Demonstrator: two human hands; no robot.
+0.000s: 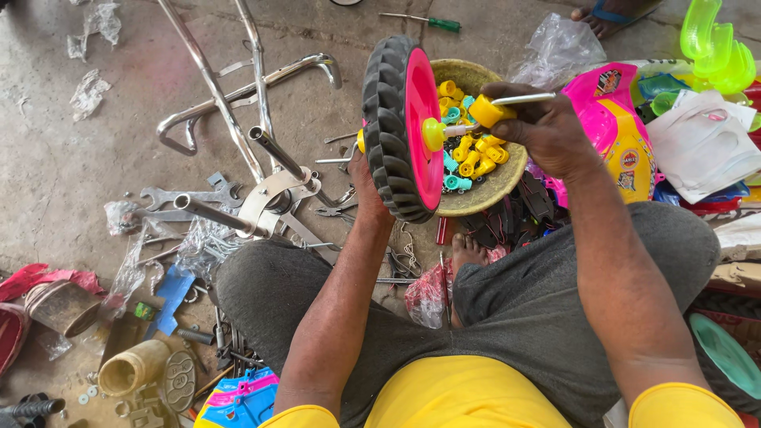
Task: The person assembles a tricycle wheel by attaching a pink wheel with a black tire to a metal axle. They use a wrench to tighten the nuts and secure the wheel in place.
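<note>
Fingers (529,119) of your right hand (547,135) gripping a yellow-handled tool (493,109) at the hub, your left hand (366,178) closed behind the pink wheel (403,127), bowl (491,190) of yellow and blue caps just beyond.

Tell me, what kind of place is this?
Probably a floor workshop where children's ride-on toys are assembled: a pink toy wheel in the person's hands, chrome tubes and wrenches on the concrete, a basket of small plastic caps.
</note>
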